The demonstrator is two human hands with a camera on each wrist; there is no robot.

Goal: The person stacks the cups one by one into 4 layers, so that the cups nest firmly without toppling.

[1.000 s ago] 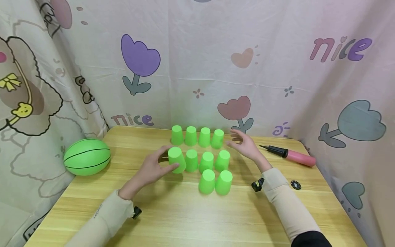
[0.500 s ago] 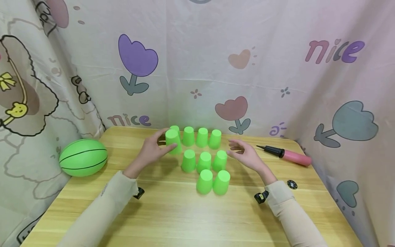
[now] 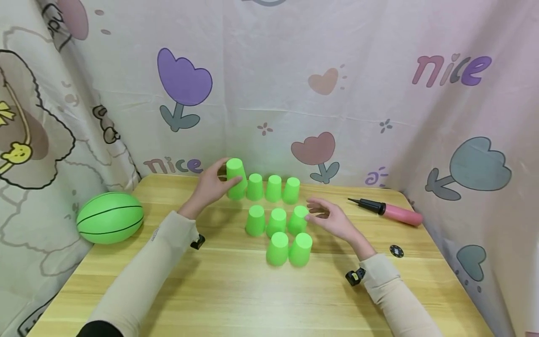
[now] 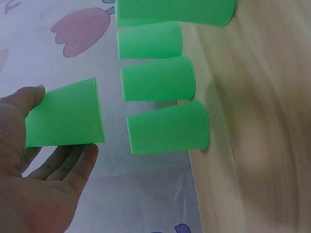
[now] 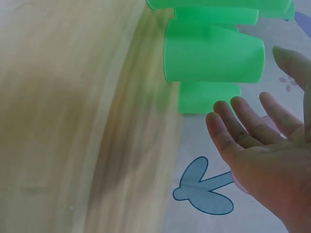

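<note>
My left hand point(image 3: 210, 186) grips an upside-down green plastic cup point(image 3: 234, 167), thumb on the near side. In the left wrist view the held cup point(image 4: 63, 116) hangs apart above the end cup point(image 4: 167, 128) of the back row. Nearer me stand three cups in a middle row, including a centre cup point(image 3: 276, 223), then two in front, a left one point(image 3: 277, 249) and a right one point(image 3: 301, 250). Beside the middle row's right cup point(image 3: 296, 224) hovers my right hand point(image 3: 333, 221), fingers loosely bent and holding nothing; the right wrist view shows its palm point(image 5: 272, 170) empty.
A green ball with black lines point(image 3: 110, 218) rests at the table's left edge. On the right lie a pink and black hand pump point(image 3: 387, 210) and a black round chip point(image 3: 396, 251). A printed curtain point(image 3: 261, 84) hangs behind the wooden table point(image 3: 236, 295).
My left hand has lifted the cup from the middle row's left end and carried it back and up over the back row. My right hand has come slightly nearer the middle row.
</note>
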